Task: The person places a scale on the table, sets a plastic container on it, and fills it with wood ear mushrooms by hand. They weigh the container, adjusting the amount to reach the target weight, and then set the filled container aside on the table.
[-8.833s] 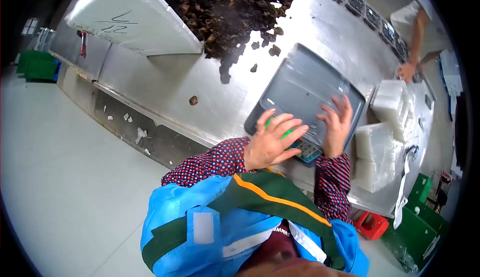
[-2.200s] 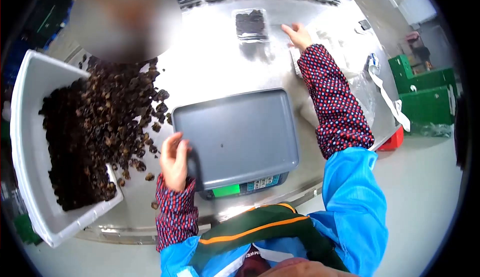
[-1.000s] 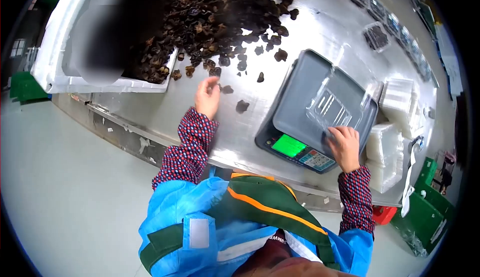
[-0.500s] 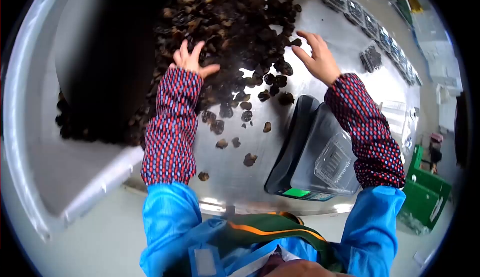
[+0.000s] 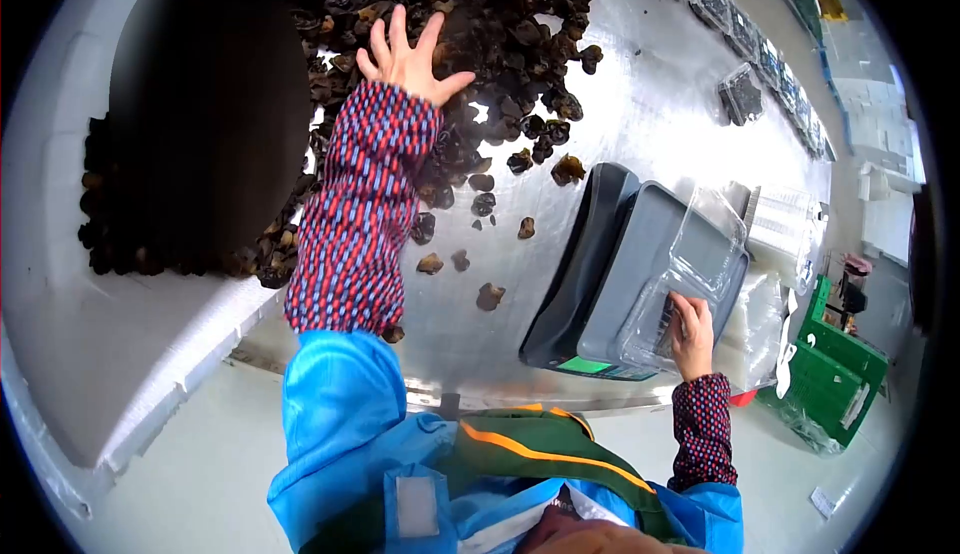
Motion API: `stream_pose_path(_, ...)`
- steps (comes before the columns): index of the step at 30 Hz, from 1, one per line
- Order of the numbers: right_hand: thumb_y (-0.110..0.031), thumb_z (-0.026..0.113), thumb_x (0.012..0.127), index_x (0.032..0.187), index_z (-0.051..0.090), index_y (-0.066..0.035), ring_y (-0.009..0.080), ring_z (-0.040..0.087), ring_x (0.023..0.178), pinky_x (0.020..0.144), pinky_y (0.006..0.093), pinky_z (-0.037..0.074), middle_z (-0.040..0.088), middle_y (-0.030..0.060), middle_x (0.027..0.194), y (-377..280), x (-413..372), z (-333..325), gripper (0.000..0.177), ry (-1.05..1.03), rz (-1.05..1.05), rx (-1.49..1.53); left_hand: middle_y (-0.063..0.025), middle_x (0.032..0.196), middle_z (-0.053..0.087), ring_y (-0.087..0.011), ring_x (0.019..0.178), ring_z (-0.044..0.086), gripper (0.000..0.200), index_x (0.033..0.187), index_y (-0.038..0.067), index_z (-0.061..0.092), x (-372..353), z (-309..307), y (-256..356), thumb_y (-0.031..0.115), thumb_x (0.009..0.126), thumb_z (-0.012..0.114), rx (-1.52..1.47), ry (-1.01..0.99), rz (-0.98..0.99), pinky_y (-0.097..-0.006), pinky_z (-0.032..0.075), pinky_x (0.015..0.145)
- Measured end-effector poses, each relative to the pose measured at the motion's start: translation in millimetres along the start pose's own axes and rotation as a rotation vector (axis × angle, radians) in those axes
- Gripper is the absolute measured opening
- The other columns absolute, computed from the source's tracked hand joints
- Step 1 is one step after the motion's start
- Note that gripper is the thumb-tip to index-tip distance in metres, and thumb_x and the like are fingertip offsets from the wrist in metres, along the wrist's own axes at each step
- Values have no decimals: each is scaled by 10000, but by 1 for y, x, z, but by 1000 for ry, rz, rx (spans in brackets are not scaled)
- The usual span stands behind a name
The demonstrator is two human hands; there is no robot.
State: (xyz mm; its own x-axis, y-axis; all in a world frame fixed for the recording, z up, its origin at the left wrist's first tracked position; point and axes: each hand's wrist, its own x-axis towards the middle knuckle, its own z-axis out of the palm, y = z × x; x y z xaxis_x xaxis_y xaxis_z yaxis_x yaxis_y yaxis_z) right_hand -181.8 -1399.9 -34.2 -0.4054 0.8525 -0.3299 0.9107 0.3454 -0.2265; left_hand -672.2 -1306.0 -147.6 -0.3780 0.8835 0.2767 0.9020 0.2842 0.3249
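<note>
Splayed left hand (image 5: 408, 54) on mushroom heap (image 5: 500, 14), right hand (image 5: 690, 329) on clear box (image 5: 700, 254)

A clear clamshell box (image 5: 695, 259) lies open near heaped dark fungus (image 5: 500, 14).

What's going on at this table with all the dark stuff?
A person is working at a steel table. Their left hand lies spread open on a big pile of dark dried pieces beside a white crate. Their right hand has its fingers on the near edge of an open clear plastic box, which sits on a grey scale. Filled boxes line the far side.
</note>
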Motion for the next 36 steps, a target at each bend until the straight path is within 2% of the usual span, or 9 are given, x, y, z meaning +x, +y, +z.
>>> stream_pose_path(2,6,589,756,1186,505,-76,313,446,1085,916,354,380,437,163,1197,-7,19,-3,446,233,-147,-14,-116,1412,229,-326,1286,198,668,1230,296,480,2,6,-6,585,651,644,115,-287,-53,-555,214,977)
stream_pose_path(5,-95,552,820,1250,450,-69,324,366,1189,988,364,303,364,174,1318,-22,51,-15,443,284,-46,48,-73,1245,413,-284,1190,325,562,1131,278,550,-42,-2,-5,499,631,679,90,-170,54,-508,279,926)
stream_pose_path(11,-373,590,740,1263,429,-46,339,295,1245,1039,409,205,301,173,1381,-37,36,-10,637,159,-142,128,-115,1239,401,-313,1130,380,615,1240,192,459,-135,-57,-7,217,674,698,-177,-72,-46,-451,266,964)
stream_pose_path(15,32,618,674,1155,546,-84,281,477,1008,872,339,401,483,144,1080,-34,26,-4,500,169,-135,23,-147,1238,383,-319,1099,412,615,1267,156,436,-152,-68,-14,152,710,698,-261,56,-176,-393,354,934)
stream_pose_path(18,89,593,724,1016,612,-45,261,549,794,714,315,451,559,122,869,-17,26,-2,322,413,-292,-7,-174,1264,335,-328,1090,377,632,1259,188,450,-156,-66,-17,137,685,710,-308,126,-219,-406,351,903)
stream_pose_path(23,69,613,755,989,596,19,243,556,778,693,323,458,573,157,859,-38,110,-58,240,638,-485,-117,-98,1212,438,-287,1088,414,391,1070,156,598,-138,-64,-1,171,691,690,-140,166,-37,-369,302,948)
stream_pose_path(29,-154,570,857,1069,592,-88,189,571,721,636,270,455,566,91,870,-18,300,-46,223,570,-528,-33,-98,1313,358,-349,1257,223,607,1186,219,512,-99,-24,3,425,652,711,-25,10,-45,-528,163,1006)
stream_pose_path(33,-231,599,838,1148,551,-130,220,568,821,733,309,457,575,111,1004,-5,368,-14,330,416,-408,-183,-73,1115,504,-276,1159,397,391,913,111,583,-131,-31,-14,320,617,730,-34,-115,65,-475,228,966)
stream_pose_path(36,-280,613,830,1253,466,-137,261,541,936,836,337,422,547,144,1067,-69,346,-3,470,387,-531,-160,-95,1216,464,-318,1165,375,514,1081,134,567,-180,-50,-5,251,614,746,-97,-164,-24,-443,237,984)
